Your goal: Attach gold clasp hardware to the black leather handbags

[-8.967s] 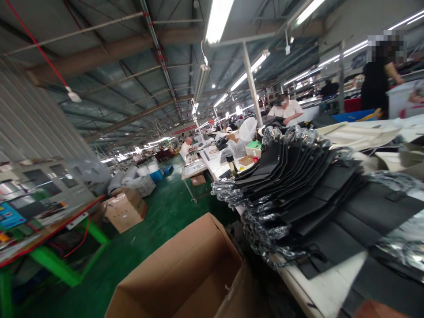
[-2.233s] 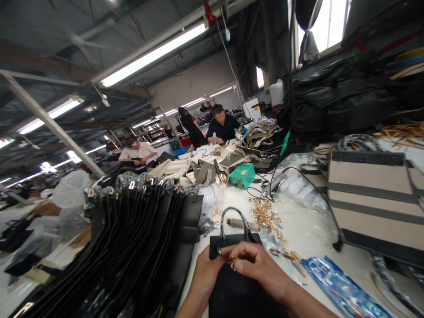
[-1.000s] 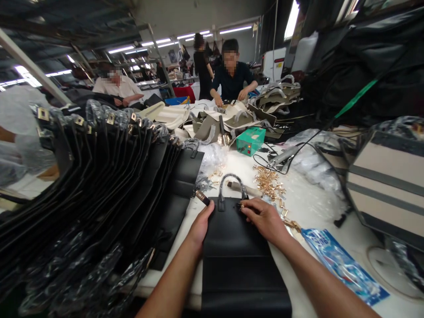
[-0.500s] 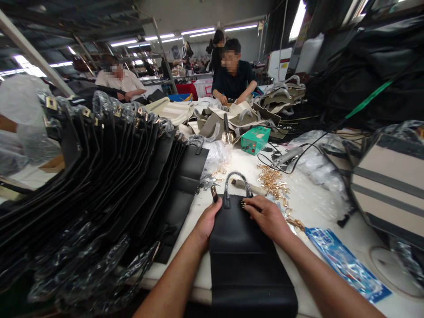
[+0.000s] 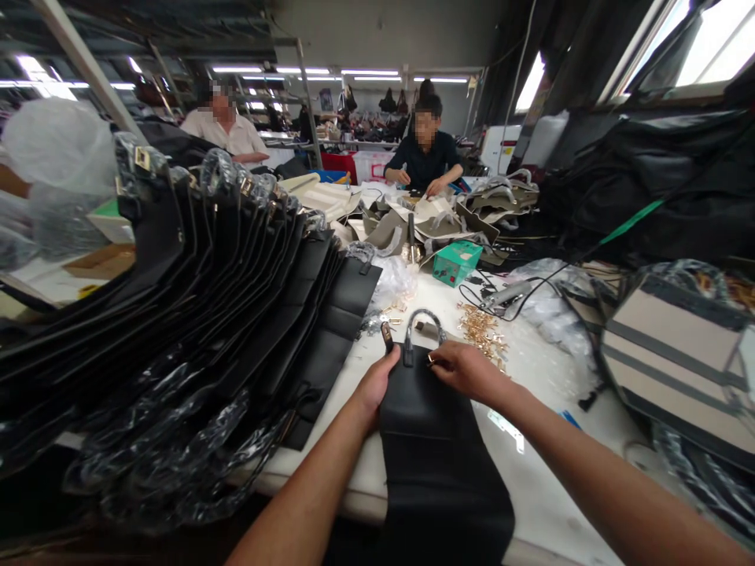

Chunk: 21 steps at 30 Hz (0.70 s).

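A black leather bag panel lies over the table's front edge, its plastic-wrapped handle standing at the far end. My left hand is closed on the panel's upper left edge, thumb on top; its fingers below are hidden. Beside that thumb, a black tab with a gold metal fitting sticks up. My right hand pinches a small gold metal piece against the panel, just right of the handle's base. How far the piece is into the leather cannot be seen.
Stacked black bag panels fill the left side. Past my hands lie loose gold fittings, a green power box and a corded tool. Beige striped panels stand at right. A co-worker sits opposite.
The view has tilted up and shifted slightly. My right forearm now covers most of the blue packet. Both hands stay at the panel's top, the right still pinching the gold piece.
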Each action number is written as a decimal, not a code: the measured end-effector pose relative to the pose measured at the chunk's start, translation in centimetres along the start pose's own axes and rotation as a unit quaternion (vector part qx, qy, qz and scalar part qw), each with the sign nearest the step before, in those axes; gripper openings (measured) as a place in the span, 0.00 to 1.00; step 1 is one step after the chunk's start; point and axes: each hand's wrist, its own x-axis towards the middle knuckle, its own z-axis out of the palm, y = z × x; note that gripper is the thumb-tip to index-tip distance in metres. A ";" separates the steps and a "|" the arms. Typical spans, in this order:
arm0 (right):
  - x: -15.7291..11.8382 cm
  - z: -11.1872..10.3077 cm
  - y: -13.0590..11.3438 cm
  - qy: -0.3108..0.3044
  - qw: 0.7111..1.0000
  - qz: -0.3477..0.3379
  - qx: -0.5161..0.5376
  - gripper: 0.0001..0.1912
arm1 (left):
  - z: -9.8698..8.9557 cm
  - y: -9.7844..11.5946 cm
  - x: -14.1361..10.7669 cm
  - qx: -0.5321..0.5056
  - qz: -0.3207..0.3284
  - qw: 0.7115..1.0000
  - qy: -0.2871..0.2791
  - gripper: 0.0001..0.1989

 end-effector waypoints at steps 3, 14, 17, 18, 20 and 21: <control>0.0 0.1 0.1 -0.002 1.000 -0.005 -0.008 0.07 | -0.2 0.0 0.1 -0.012 -0.005 1.000 -0.007 0.29; 0.0 0.6 1.2 -0.032 0.999 -0.027 -0.013 0.09 | -0.4 0.1 0.1 -0.008 -0.024 1.000 0.010 0.30; 0.0 0.3 1.2 -0.040 0.999 -0.034 -0.013 0.09 | -0.7 0.0 0.2 -0.014 -0.026 1.000 -0.010 0.30; 0.0 0.2 1.1 -0.040 0.998 -0.035 -0.016 0.09 | -0.7 -0.1 0.3 -0.017 -0.023 0.999 -0.018 0.30; 0.0 0.1 0.9 -0.036 0.998 -0.034 -0.024 0.09 | -0.7 -0.2 0.3 -0.021 -0.015 0.999 -0.028 0.30; 0.0 0.1 0.7 -0.034 0.999 -0.033 -0.028 0.09 | -0.7 -0.2 0.3 -0.021 -0.011 0.999 -0.026 0.30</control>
